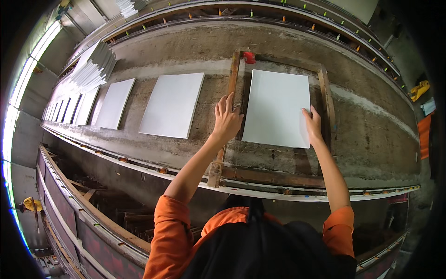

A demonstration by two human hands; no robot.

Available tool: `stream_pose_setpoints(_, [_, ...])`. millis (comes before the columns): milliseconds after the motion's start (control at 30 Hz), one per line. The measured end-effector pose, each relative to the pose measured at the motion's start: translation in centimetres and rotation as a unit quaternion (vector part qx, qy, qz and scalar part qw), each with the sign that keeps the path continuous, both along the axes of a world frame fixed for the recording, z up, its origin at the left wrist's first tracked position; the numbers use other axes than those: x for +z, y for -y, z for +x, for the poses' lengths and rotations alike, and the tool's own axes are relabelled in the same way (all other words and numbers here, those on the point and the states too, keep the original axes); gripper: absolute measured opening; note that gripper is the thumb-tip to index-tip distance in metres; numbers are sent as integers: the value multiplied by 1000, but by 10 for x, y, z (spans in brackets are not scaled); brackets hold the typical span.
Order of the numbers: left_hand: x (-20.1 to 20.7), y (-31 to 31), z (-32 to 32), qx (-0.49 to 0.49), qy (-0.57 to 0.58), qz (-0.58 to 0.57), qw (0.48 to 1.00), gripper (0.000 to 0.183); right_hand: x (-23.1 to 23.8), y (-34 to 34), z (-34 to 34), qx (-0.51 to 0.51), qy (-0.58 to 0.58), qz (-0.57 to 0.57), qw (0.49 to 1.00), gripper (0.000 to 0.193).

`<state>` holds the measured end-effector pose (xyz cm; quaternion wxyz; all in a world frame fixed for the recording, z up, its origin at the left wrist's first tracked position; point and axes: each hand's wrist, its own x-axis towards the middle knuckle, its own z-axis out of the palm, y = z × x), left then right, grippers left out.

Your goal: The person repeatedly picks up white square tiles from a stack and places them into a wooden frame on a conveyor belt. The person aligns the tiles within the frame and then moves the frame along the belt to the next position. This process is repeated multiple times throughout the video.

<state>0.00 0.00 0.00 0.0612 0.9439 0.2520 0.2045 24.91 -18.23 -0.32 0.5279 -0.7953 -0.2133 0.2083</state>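
A flat white rectangular panel (277, 109) lies on the long stained table, inside the outline of a worn wooden frame (327, 100). My right hand (313, 126) holds the panel's right edge near its lower corner, thumb on the top face and fingers along the side. On the frame's left bar rests my left hand (226, 118), its fingers over the wood and the thumb toward the panel. A red patch (249, 57) marks the frame's upper left corner. Whether mesh spans the frame, I cannot tell.
More white panels (173, 105) lie in a row to the left, with a fanned stack (95, 69) behind them. A rail with small stops (160, 170) borders the table's near edge. Another rail with coloured pegs (283, 19) runs along the far side. Yellow cloth (420, 90) hangs at right.
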Motion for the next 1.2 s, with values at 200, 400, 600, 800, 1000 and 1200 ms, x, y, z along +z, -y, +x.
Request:
stream_pose_setpoints(200, [1,2,-3,19,12,50,998,29,-12,-7,-13,1,37,-19,999,64])
stream_pose_setpoints(400, [4,6,-1,20,-2,30,999,34,-9,-4,-17,1,26,-34,999,65])
stream_pose_setpoints(600, [6,5,-2,20,3,26,999,35,2,-6,-29,-7,46,-42,998,65])
stream_pose_setpoints(800, [10,4,-3,22,-15,-11,1000,36,13,-12,-38,-13,50,-55,997,63])
stream_pose_setpoints(1000, [13,6,-2,25,-21,-26,999,31,-3,-12,-31,-11,119,-91,989,59])
stream_pose_setpoints(1200, [15,5,-3,19,9,-32,999,26,-19,-13,-27,-3,256,-122,959,55])
